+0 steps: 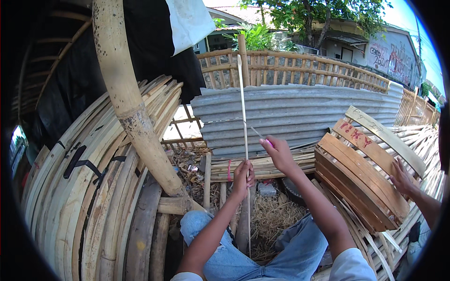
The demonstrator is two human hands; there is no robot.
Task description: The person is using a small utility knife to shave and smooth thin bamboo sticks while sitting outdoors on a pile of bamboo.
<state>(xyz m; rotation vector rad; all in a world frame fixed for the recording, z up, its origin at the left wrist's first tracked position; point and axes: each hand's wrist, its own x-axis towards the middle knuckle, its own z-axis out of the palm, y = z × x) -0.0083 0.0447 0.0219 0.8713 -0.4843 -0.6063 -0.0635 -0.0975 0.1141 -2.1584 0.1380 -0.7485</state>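
Observation:
My left hand is wrapped round a long, thin bamboo strip that stands almost upright between my knees. The strip reaches well above the hand, and its lower end drops toward my lap. Higher up and to the right, my right hand grips a knife with a pink handle. Its narrow blade points up and left toward the strip; I cannot tell if the two touch. Below lie pale, curly shavings between my denim-covered legs.
A thick bamboo pole leans at left before a big stack of split bamboo. Ahead stands a corrugated metal sheet below a bamboo fence. At right, another person's hand touches a slatted wooden crate on bamboo poles.

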